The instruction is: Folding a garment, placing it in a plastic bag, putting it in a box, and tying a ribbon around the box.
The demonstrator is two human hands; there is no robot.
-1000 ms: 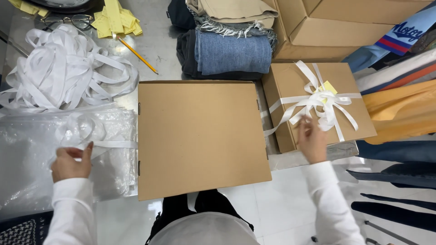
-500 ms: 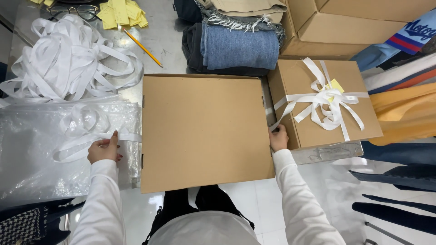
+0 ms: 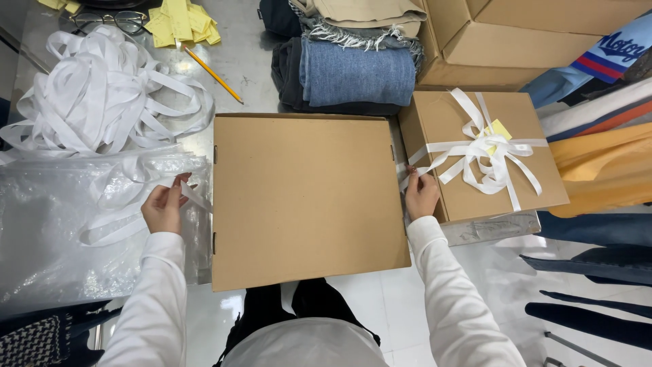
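beside the plain box (image 3: 305, 197), both hands' grip pinches white ribbon (image 3: 193, 197).

Light was bright and even, falling from overhead, with only soft, short shadows beside the cardboard box (image 3: 309, 197). The steel counter (image 3: 251, 61) and the clear plastic sheet (image 3: 61, 224) threw pale glare. Focus was sharp at centre; the wide lens bent the frame's edges slightly.
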